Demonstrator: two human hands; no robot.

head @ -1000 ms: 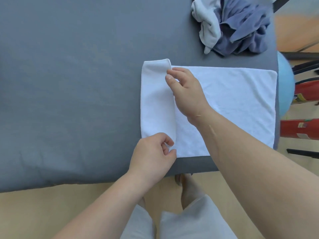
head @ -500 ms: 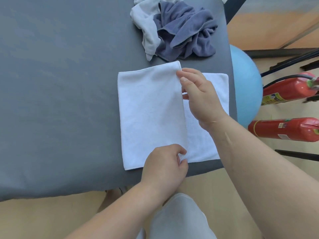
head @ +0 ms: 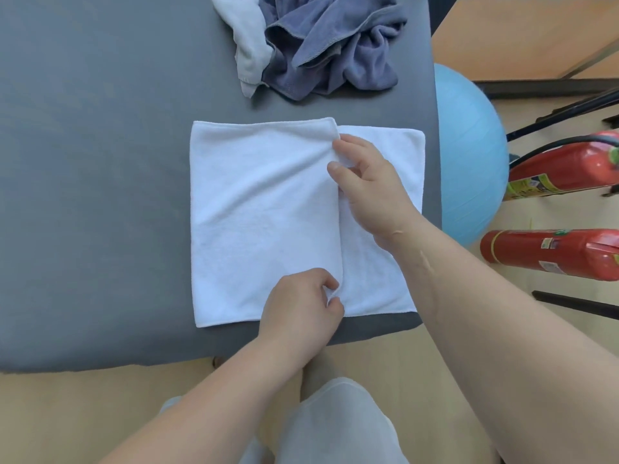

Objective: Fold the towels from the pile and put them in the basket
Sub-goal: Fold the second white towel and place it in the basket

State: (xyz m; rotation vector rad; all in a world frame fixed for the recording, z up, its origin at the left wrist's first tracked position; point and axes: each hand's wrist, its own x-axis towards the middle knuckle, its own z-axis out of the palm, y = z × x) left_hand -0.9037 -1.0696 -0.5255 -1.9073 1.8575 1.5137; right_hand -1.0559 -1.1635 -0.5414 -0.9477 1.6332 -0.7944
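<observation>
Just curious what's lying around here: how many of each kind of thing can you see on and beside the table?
White towel: 1
Crumpled towel pile: 1
Red fire extinguishers: 2
Blue ball: 1
Total: 5

Bright, soft light; wide-angle edges.

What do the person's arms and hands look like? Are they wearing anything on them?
Both arms are bare, with no sleeves showing. The left hand and the right hand have no gloves, rings or watch. The right forearm has a short thin mark near the wrist. Lower down you can see light grey trousers.
</observation>
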